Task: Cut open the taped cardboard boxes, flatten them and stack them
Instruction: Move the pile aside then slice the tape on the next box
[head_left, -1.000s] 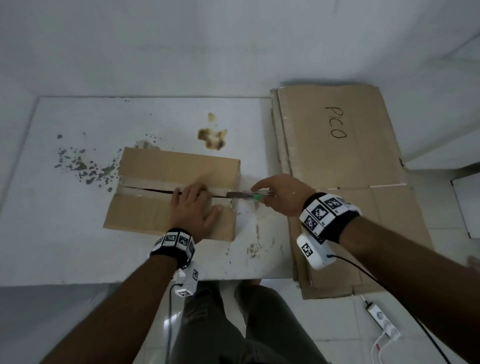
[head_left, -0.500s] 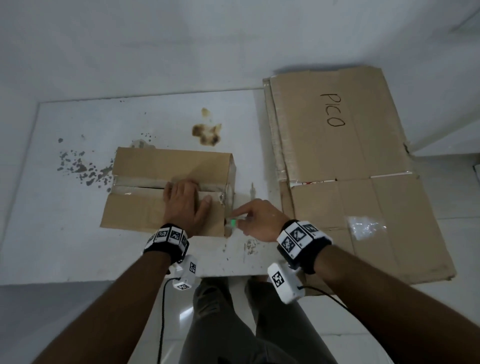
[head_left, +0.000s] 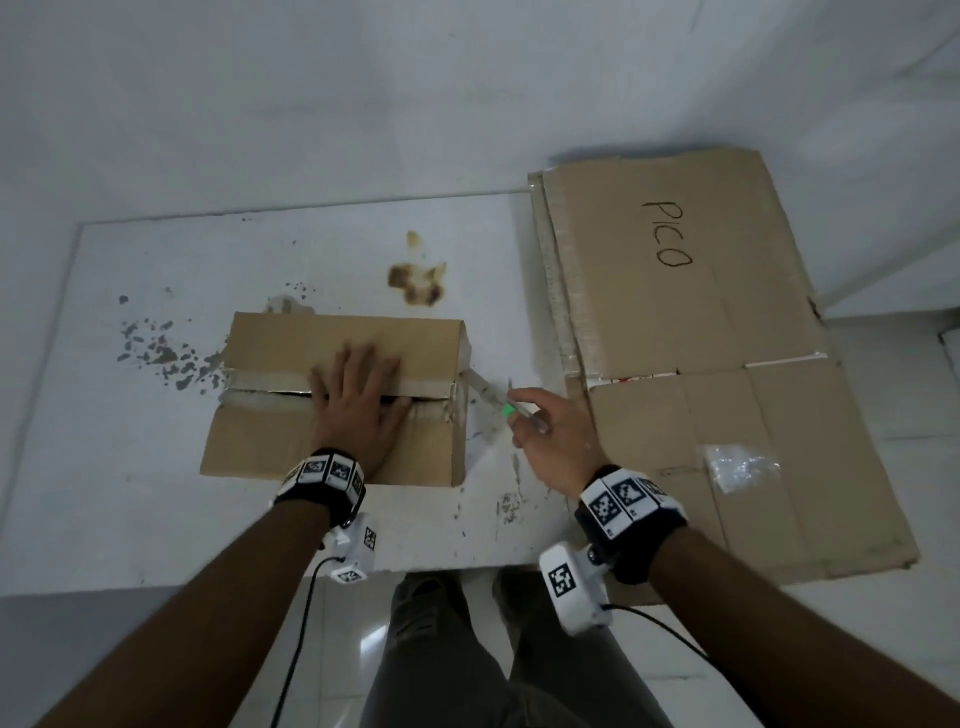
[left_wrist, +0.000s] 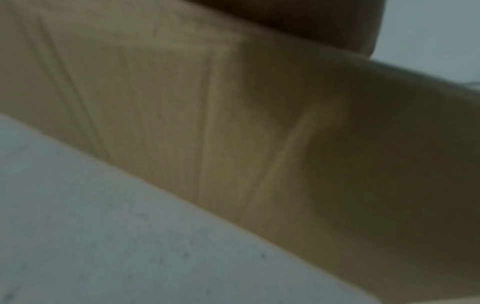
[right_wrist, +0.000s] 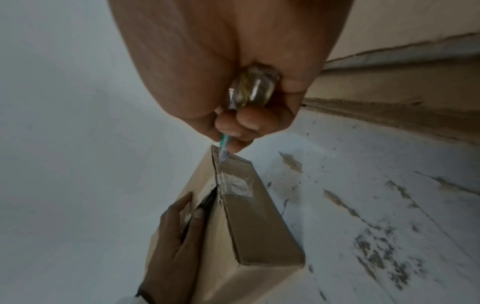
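A bare, plain room used as a makeshift packing or work spot, not a fitted workshop: blank white walls (head_left: 363, 104) meet in a corner, and the floor is glossy pale tile (head_left: 374, 639). The work surface is 1 low white board (head_left: 156, 519), scuffed, chipped grey in patches and marked by a brown stain (head_left: 415, 283). Beside it lies a pile of flattened cardboard (head_left: 727, 415) hand-lettered "PICO", with cables trailing over the tiles.

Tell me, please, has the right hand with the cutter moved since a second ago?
Yes. The right hand has drawn the cutter off the box top, toward the flattened cardboard; its blade now meets the box's right end.
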